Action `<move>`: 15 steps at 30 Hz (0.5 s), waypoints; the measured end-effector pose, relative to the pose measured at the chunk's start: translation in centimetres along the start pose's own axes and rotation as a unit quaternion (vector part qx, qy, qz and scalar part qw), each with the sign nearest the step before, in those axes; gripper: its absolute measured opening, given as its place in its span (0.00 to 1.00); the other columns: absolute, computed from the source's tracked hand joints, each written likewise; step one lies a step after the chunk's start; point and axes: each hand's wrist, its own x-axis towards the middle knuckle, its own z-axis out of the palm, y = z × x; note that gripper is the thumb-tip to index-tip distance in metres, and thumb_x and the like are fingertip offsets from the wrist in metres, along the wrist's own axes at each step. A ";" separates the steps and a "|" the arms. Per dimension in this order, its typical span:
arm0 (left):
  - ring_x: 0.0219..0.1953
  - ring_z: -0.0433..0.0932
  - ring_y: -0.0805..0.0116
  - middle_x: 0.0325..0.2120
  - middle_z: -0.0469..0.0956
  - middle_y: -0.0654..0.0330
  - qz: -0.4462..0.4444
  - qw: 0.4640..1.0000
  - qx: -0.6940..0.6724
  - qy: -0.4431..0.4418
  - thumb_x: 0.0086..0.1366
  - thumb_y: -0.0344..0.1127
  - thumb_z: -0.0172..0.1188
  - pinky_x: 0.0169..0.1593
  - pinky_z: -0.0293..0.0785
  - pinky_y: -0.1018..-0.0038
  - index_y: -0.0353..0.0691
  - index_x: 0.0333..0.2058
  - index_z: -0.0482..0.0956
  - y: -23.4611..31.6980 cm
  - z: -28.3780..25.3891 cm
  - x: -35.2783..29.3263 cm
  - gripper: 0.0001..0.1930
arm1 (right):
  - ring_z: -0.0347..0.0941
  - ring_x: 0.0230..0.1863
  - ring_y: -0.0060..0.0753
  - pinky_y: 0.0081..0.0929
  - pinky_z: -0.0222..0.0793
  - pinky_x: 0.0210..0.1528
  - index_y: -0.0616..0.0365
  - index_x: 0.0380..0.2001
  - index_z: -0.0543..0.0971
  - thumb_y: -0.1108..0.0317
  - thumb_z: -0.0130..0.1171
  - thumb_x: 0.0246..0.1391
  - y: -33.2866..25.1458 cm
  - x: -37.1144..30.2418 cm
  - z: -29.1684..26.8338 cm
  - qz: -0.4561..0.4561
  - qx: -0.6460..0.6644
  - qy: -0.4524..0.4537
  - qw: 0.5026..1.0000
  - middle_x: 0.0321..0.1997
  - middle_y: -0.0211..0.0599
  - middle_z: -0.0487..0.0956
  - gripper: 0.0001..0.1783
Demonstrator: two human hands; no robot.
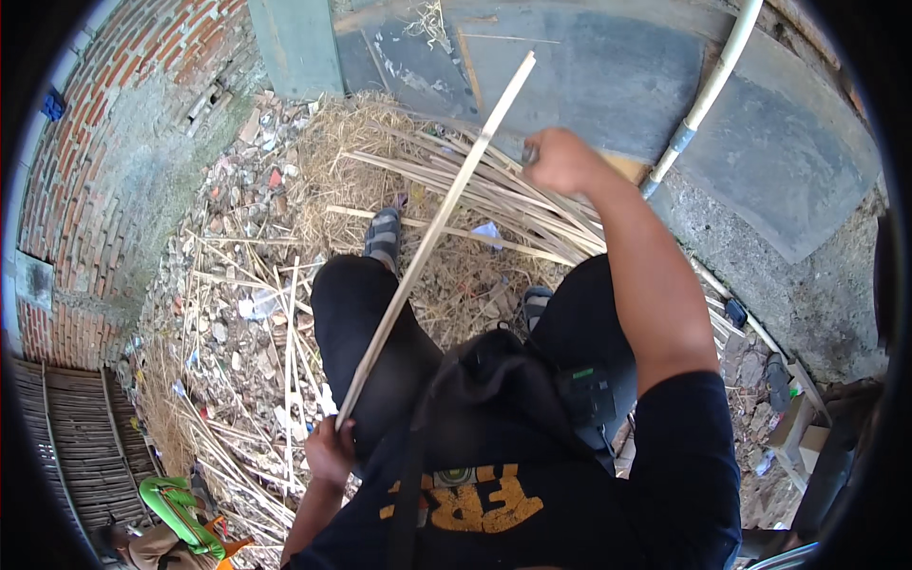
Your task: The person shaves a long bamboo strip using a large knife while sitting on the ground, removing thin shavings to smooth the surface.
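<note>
A long, pale split-bamboo strip (pixel 439 226) slants from my left side up past my knees. My left hand (pixel 330 452), low beside my left thigh, is closed around its near end. The far end of the strip rises free, left of my right hand. Raised out ahead, my right hand (pixel 562 161) is closed in a fist and does not touch the strip. A small dark bit shows at its fingers, but I cannot make out what it is. Beneath the right hand, a bundle of similar strips (pixel 494 195) lies on the ground beyond my feet.
More thin strips (pixel 290 370) lie scattered over rubble at the left. A brick wall (pixel 95 180) stands on the left, grey panels (pixel 608 76) ahead, and a white pipe (pixel 708 90) at the right. Another person in green (pixel 180 513) is at the lower left.
</note>
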 end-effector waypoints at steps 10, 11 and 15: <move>0.26 0.78 0.38 0.24 0.79 0.44 -0.016 1.000 0.001 0.003 0.66 0.39 0.61 0.30 0.73 0.50 0.37 0.34 0.78 -0.5 0.0 -1.6 0.11 | 0.79 0.48 0.53 0.44 0.75 0.51 0.57 0.44 0.83 0.70 0.58 0.42 -6.1 -3.7 -0.5 -0.061 -0.134 0.004 0.989 0.42 0.54 0.82 0.21; 0.26 0.78 0.38 0.24 0.79 0.44 -0.019 1.000 -0.002 0.002 0.66 0.39 0.61 0.30 0.73 0.50 0.37 0.34 0.78 -0.5 0.1 -1.1 0.11 | 0.79 0.48 0.53 0.44 0.75 0.51 0.57 0.44 0.83 0.70 0.58 0.42 -4.9 -2.2 -0.8 -0.063 -0.137 0.001 0.989 0.42 0.54 0.82 0.21; 0.27 0.78 0.39 0.24 0.78 0.44 -0.011 1.000 -0.003 -0.015 0.65 0.39 0.61 0.31 0.73 0.50 0.37 0.32 0.77 0.5 -0.7 0.4 0.11 | 0.79 0.47 0.52 0.43 0.75 0.50 0.54 0.42 0.85 0.70 0.58 0.43 0.7 1.4 -1.5 0.012 -0.057 0.055 0.997 0.41 0.52 0.83 0.19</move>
